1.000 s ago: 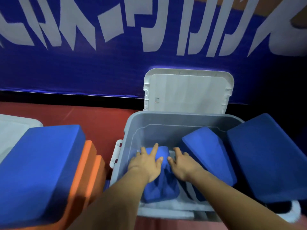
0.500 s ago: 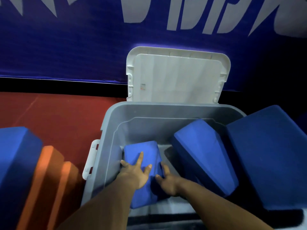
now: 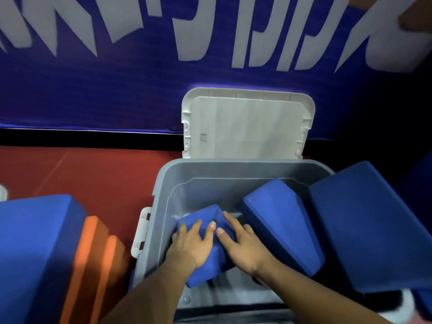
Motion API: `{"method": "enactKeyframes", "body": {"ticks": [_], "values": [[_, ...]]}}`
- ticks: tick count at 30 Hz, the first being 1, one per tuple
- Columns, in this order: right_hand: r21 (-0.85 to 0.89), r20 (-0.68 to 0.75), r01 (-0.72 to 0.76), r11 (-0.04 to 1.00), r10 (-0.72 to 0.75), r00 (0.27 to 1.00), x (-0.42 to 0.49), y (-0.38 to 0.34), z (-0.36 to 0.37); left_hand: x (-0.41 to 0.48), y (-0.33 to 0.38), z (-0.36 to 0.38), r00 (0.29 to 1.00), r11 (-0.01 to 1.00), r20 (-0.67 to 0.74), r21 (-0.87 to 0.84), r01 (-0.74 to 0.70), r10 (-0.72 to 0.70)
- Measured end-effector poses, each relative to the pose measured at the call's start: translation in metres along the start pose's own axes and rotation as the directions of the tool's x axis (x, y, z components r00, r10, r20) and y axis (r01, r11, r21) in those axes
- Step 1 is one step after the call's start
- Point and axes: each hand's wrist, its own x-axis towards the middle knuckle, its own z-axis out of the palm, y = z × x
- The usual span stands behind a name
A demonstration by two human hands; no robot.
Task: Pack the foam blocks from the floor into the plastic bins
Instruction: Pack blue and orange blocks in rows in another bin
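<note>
Behind everything hangs a blue banner (image 3: 117, 90) whose white lettering is cut off by the top edge and cannot be read, and below it runs a red floor (image 3: 81, 174). On that floor stands a grey plastic bin (image 3: 163, 183) with a white latch (image 3: 141, 230) on its left side. Its near rim is lost in shadow and blur. A white lid (image 3: 247, 127) stands upright behind the bin, and the small label on it is too small to make out. At the lower right corner something white is too blurred to name. A small blue foam block (image 3: 205, 216) sits inside the bin at its left, tilted with a ridge uppermost. Much of it is covered by the hands. The left hand (image 3: 191, 244) lies on the block's left face with its fingers spread. The right hand (image 3: 245, 249) presses flat on the right face, its fingers fairly straight and its forefinger running up beside the ridge. Just right of them a second blue block (image 3: 280, 225) leans inside the bin. A larger blue block (image 3: 369, 225) lies across the right rim. Left of the bin sit a big blue block (image 3: 35, 249) and orange blocks (image 3: 98, 253), all cut off by the frame. Half a second ago the small block lay flatter, broad face up, with the right hand low at its right edge. Now it is tipped, and that hand has come up onto it.
</note>
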Motion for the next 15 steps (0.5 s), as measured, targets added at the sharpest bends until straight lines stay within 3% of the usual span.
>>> {"method": "enactKeyframes", "body": {"ticks": [4,6,9,11,15], "values": [[0.092,-0.200,0.151,0.984,-0.130,0.971,-0.013,-0.032,-0.014,-0.028,0.014,-0.035,0.990,0.978,-0.021,-0.149,-0.144,0.142],[0.147,-0.282,0.212,0.966,-0.164,0.945,-0.014,-0.048,-0.016,-0.044,0.020,-0.054,0.989,0.973,-0.058,-0.177,-0.147,0.139],[0.280,-0.346,0.231,0.932,-0.127,0.930,-0.019,-0.071,-0.015,-0.068,0.021,-0.079,0.978,0.971,-0.136,-0.159,-0.179,0.158],[0.333,-0.341,0.233,0.914,-0.113,0.933,-0.021,-0.081,-0.009,-0.074,0.018,-0.091,0.956,0.962,-0.176,-0.103,-0.253,0.232],[0.432,-0.241,0.157,0.888,-0.054,0.969,-0.016,-0.090,0.009,-0.067,0.009,-0.092,0.961,0.960,-0.083,-0.077,-0.269,0.262]]}}
